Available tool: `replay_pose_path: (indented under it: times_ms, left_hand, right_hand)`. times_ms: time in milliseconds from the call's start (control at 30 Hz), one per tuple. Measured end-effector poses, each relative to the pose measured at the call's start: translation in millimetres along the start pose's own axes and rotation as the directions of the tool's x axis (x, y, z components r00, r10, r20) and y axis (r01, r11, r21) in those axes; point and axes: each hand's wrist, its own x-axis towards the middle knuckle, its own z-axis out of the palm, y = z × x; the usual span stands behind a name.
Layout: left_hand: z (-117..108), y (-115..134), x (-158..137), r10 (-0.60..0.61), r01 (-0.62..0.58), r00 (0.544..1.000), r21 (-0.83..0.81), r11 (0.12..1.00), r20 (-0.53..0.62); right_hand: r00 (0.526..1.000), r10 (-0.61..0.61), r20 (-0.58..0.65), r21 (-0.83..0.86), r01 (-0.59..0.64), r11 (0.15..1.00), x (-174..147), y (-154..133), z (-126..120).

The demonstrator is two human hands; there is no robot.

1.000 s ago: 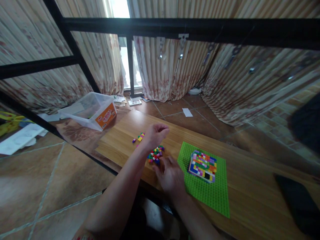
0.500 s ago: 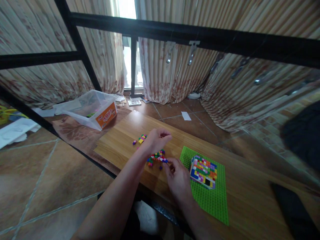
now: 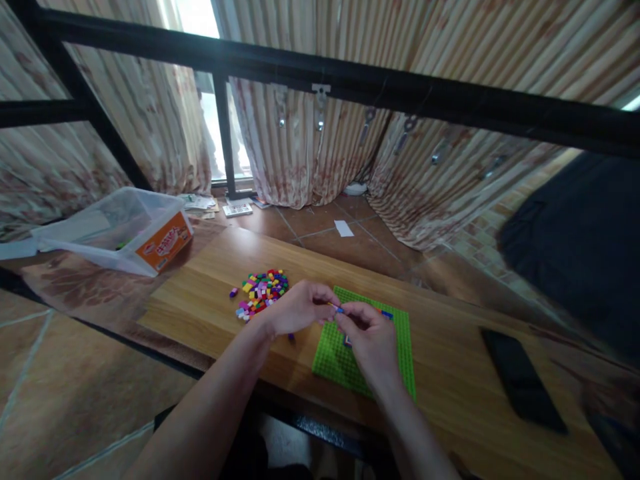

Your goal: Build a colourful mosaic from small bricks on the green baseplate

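My left hand [image 3: 300, 308] and my right hand [image 3: 371, 335] meet fingertip to fingertip above the green baseplate [image 3: 327, 360]. Pinched between them is a small blue building brick [image 3: 339, 309], with a bit of orange-yellow showing on the left hand's side. The fingers hide most of it. Behind my right hand lies a block of multicoloured bricks [image 3: 387, 315] on the baseplate; only its edges show. To the left of my hands, a pile of loose coloured bricks [image 3: 270, 285] is spread on the wooden tabletop [image 3: 200, 293], partly covered by my left wrist.
A clear plastic box [image 3: 125, 220] with an orange label stands beyond the table's left end. A black, phone-like slab [image 3: 523, 380] lies on the right of the tabletop. A dark metal rail [image 3: 350, 77] crosses in front of the curtains [image 3: 300, 147].
Both hands have left the brick pile and come together over the baseplate, with the small blue brick between their fingertips. The view has turned to the right.
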Motion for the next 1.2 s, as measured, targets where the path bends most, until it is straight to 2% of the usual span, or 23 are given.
replay_pose_path:
  times_ms: [167, 300, 400, 467, 600, 767, 900, 1067, 1200]
  left_hand:
    - [10.2, -1.4, 4.2, -0.031, 0.031, 0.999, 0.001, 1.0, -0.013]
    - [18.5, 0.4, 5.1, -0.072, 0.072, 0.997, -0.064, 0.995, -0.005]
    - [21.6, 1.9, 5.4, -0.079, 0.078, 0.997, -0.124, 0.989, -0.001]
    - [21.3, 2.2, 6.3, -0.073, 0.067, 0.997, -0.154, 0.986, -0.038]
    - [17.3, -0.8, 10.1, -0.099, 0.079, 0.987, -0.157, 0.984, -0.128]
    - [19.9, -6.9, 13.7, -0.152, 0.143, 0.983, -0.093, 0.985, -0.101]
    - [26.5, -8.2, 16.2, -0.178, 0.173, 0.979, -0.059, 0.983, -0.096]
    - [29.6, -10.2, 20.8, -0.205, 0.206, 0.973, 0.001, 0.978, -0.103]
    - [31.3, -14.3, 23.0, -0.212, 0.216, 0.972, 0.028, 0.976, -0.102]
  right_hand:
    - [0.993, 0.118, 0.005, 0.117, -0.118, 0.986, 2.0, -4.7, -9.4]
    - [0.977, 0.206, 0.048, 0.179, -0.211, 0.961, 0.2, -4.5, -19.1]
    - [0.975, 0.207, 0.083, 0.244, -0.221, 0.944, -0.9, -3.2, -28.3]
    - [0.98, 0.177, 0.09, 0.254, -0.194, 0.947, -0.8, -2.1, -36.8]
    - [0.988, 0.147, 0.036, 0.163, -0.151, 0.975, 0.1, 2.8, -63.0]
    - [0.98, 0.195, 0.041, 0.08, -0.198, 0.977, -2.3, 9.7, -95.8]
    - [0.972, 0.226, 0.058, 0.061, -0.23, 0.971, -4.1, 12.9, -103.3]
    - [0.994, 0.108, 0.017, -0.095, -0.106, 0.99, -5.7, 18.7, -104.3]
    - [1.0, -0.015, -0.01, -0.267, 0.012, 0.964, -8.1, 23.9, -102.8]
